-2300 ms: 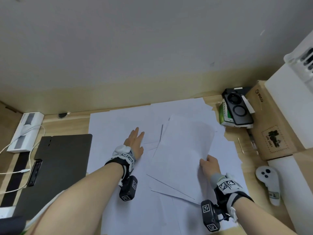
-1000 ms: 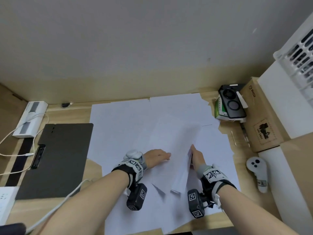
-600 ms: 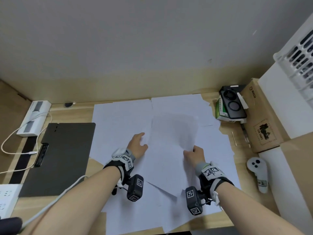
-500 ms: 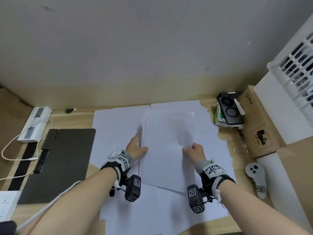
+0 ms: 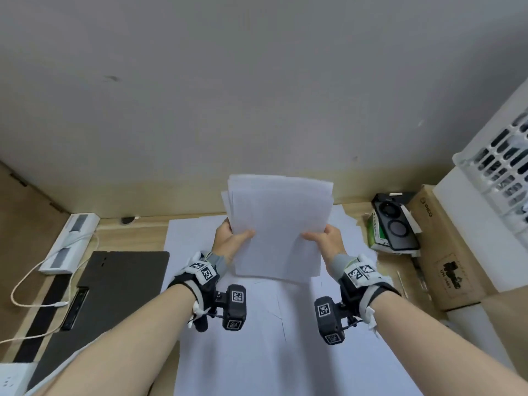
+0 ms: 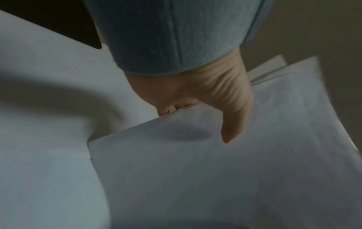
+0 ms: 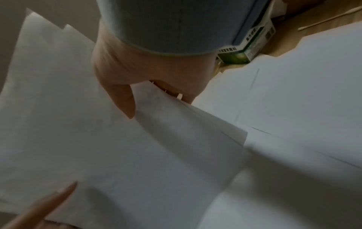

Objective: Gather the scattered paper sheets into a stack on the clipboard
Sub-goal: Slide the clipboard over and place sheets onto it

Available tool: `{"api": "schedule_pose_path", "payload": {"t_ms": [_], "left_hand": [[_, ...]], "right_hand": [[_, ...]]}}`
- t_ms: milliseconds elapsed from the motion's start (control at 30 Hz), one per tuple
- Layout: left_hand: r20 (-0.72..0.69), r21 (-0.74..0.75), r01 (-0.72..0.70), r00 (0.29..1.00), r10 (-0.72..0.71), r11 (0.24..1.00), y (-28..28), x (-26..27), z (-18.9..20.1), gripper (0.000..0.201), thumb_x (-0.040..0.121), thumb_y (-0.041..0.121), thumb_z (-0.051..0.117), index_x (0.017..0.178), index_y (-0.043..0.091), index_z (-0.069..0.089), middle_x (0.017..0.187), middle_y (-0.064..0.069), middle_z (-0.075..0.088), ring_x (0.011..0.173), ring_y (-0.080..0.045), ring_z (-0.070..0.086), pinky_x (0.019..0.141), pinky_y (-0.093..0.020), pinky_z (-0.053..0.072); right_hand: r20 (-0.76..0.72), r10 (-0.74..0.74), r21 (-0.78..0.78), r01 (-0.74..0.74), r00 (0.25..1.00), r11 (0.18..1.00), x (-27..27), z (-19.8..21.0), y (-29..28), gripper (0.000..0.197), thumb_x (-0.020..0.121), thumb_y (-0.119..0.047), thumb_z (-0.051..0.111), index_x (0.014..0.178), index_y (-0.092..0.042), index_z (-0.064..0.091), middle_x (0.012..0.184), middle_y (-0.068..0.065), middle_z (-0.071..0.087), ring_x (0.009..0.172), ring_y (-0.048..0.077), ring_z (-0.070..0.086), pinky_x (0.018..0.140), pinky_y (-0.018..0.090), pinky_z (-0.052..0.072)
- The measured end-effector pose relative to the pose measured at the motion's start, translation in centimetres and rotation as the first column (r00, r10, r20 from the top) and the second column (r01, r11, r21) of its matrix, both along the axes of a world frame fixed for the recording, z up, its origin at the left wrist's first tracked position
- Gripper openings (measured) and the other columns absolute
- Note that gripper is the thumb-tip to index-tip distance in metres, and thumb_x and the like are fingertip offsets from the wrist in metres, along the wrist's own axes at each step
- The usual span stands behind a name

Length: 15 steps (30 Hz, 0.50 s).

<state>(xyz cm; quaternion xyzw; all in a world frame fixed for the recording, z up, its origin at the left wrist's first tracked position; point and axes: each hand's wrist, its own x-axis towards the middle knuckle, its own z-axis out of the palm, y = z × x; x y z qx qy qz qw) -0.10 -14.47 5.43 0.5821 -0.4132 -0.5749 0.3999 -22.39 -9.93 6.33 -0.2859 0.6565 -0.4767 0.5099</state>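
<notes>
Both hands raise a loose sheaf of white paper sheets (image 5: 278, 224) off the wooden desk (image 5: 134, 230), tilted toward the wall. The left hand (image 5: 230, 242) clasps the left edge, thumb over the front sheet and fingers behind; the right hand (image 5: 325, 241) clasps the right edge in the same way. The top edges of the sheaf are stepped rather than flush — several corners show one behind another — so the sheets are judged not yet squared. The flat black rectangular clipboard (image 5: 114, 284) lies bare to the left, beside the spread of white sheets still on the desk (image 5: 257, 338), with a white cable (image 5: 37, 281) along its near side. Risks from here: because only the side edges are held, a slackened thumb could let inner sheets slide out and fan back onto the desk; tapping the uneven sheaf down hard could crease the lower corners; carrying it leftward could drag air under the loose sheets below and shift them, or catch the cable. Many sheets remain ungathered, so the task is judged early.
</notes>
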Motion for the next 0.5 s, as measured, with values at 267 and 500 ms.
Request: {"api": "schedule_pose_path", "payload": {"t_ms": [267,500], "left_hand": [[0.048,0.057,0.012,0.999,-0.015,0.998,0.8,0.6,-2.3,0.02,0.076,0.003,0.076,0.09,0.011,0.066,0.092,-0.004,0.068,0.074,-0.01,0.065,0.06,-0.018,0.053],[0.048,0.101,-0.026,0.999,0.021,0.995,-0.2,1.0,-2.6,0.024,0.076,0.003,0.075,0.098,0.008,0.066,0.09,-0.003,0.069,0.076,-0.013,0.066,0.068,-0.025,0.053]], "right_hand": [[-0.001,-0.007,0.06,0.007,1.0,0.998,1.8,-3.4,0.4,0.023,0.073,0.006,0.074,0.091,-0.008,0.07,0.088,0.01,0.071,0.077,0.024,0.065,0.07,0.03,0.052],[0.02,0.008,0.049,-0.009,1.0,0.999,2.2,-3.9,-0.3,0.024,0.074,0.004,0.074,0.09,-0.012,0.069,0.089,0.005,0.072,0.081,0.023,0.066,0.074,0.03,0.052]]}}
